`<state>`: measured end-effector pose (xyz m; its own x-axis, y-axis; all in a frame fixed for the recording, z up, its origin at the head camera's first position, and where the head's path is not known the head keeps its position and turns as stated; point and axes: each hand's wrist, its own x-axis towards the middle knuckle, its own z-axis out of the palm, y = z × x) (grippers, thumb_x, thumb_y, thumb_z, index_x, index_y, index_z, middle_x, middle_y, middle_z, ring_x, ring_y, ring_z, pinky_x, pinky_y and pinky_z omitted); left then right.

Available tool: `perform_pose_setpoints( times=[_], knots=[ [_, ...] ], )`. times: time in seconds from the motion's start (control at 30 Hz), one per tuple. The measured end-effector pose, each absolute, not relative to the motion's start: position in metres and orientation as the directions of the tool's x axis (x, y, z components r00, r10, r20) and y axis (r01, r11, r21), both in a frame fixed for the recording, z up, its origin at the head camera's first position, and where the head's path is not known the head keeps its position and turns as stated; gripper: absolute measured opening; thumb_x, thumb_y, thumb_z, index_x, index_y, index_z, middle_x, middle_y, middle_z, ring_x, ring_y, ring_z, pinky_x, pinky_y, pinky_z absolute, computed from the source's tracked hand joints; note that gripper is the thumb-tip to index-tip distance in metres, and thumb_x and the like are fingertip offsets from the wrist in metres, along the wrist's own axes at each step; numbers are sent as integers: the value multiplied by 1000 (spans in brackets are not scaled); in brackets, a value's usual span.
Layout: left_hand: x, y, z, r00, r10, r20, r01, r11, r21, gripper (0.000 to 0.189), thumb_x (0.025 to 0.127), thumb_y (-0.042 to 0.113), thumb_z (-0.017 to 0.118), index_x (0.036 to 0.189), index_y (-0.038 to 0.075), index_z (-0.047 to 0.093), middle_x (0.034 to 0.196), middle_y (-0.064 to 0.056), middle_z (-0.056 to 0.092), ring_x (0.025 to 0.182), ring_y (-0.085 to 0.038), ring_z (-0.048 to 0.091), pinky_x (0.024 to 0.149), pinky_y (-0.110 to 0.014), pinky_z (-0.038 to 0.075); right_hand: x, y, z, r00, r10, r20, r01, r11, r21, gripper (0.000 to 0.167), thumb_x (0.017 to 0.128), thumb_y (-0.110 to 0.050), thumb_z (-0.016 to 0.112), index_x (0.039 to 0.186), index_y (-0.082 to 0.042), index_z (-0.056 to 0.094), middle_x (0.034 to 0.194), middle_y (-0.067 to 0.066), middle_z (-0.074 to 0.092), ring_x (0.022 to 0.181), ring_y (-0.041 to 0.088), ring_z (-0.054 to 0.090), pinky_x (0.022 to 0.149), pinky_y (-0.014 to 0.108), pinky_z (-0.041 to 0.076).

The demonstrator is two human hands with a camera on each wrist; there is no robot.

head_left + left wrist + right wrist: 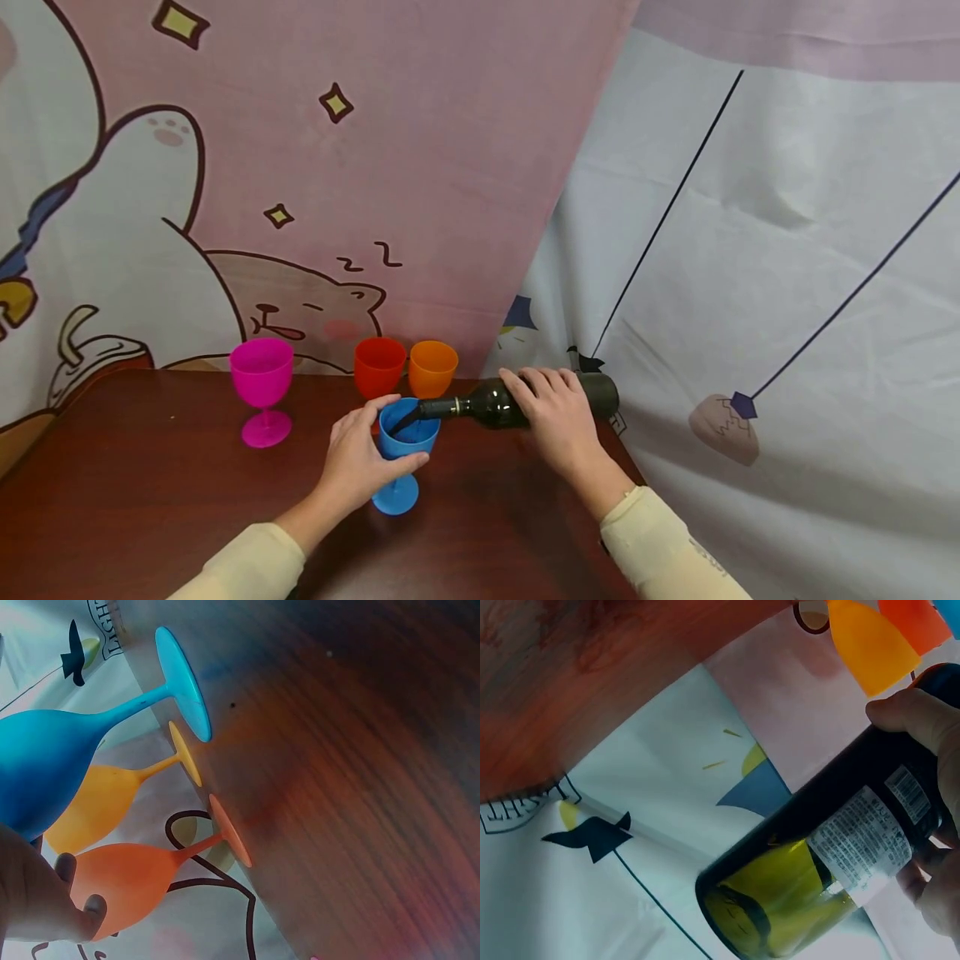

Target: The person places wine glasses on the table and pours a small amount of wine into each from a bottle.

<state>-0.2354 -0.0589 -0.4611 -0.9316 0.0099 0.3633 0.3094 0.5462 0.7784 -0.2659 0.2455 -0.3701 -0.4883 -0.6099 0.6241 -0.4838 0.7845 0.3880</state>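
My left hand (356,462) holds a blue plastic goblet (395,493) by its bowl, thumb on the near side and fingers on the far side. In the left wrist view the goblet's stem and round foot (184,684) show below the bowl. My right hand (557,417) grips a dark green wine bottle (491,406) around its body, with the bottle lying almost level. Its neck points left, and a black pourer (406,422) at its tip reaches into the goblet's mouth. A printed label (862,840) shows on the bottle in the right wrist view.
Behind the blue goblet stand a red goblet (378,367) and an orange goblet (432,368), close together. A magenta goblet (262,375) stands to the left on the brown wooden table (150,492). Printed cloth (465,167) hangs behind the table and along its right side.
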Motion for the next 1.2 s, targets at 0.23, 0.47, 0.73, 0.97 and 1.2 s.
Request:
perform_pose_setpoints(
  times=[0.23, 0.47, 0.73, 0.97, 1.2],
  knots=[
    [-235, -59, -461, -932, 6, 363, 307, 547, 779, 94, 72, 48, 98, 151, 22, 54, 129, -12, 71, 128, -33, 57, 119, -65, 31, -260, 238, -382, -601, -561, 569, -467, 825, 320, 105, 50, -36, 107, 145, -21, 64, 124, 5, 76, 107, 31, 72, 91, 50, 53],
    [-236, -59, -461, -932, 10, 362, 308, 546, 779, 94, 73, 48, 97, 152, 22, 53, 135, -14, 69, 131, -35, 56, 119, -66, 31, -256, 230, -396, -679, -488, 548, -472, 862, 184, 101, 52, -33, 105, 144, -21, 65, 122, 3, 78, 105, 30, 73, 90, 49, 51],
    [-235, -59, -463, -936, 10, 351, 299, 545, 783, 94, 74, 49, 96, 152, 22, 52, 138, -14, 68, 134, -36, 55, 120, -66, 31, -251, 228, -410, -736, -435, 519, -460, 884, 88, 96, 56, -32, 103, 144, -22, 65, 122, 3, 79, 103, 29, 73, 89, 49, 51],
    [-235, -58, -462, -938, 15, 346, 298, 546, 783, 93, 74, 51, 96, 152, 24, 52, 138, -12, 68, 133, -35, 55, 119, -67, 32, -249, 244, -426, -767, -383, 516, -417, 907, 54, 100, 55, -29, 105, 146, -23, 63, 127, 4, 77, 109, 30, 73, 90, 50, 50],
    [-234, -59, -462, -943, 6, 332, 283, 540, 793, 93, 74, 50, 96, 152, 25, 51, 138, -12, 67, 134, -35, 54, 117, -68, 35, -252, 275, -437, -797, -299, 525, -357, 934, -10, 96, 56, -28, 105, 143, -20, 65, 124, 8, 79, 107, 33, 75, 90, 53, 53]
  ],
)
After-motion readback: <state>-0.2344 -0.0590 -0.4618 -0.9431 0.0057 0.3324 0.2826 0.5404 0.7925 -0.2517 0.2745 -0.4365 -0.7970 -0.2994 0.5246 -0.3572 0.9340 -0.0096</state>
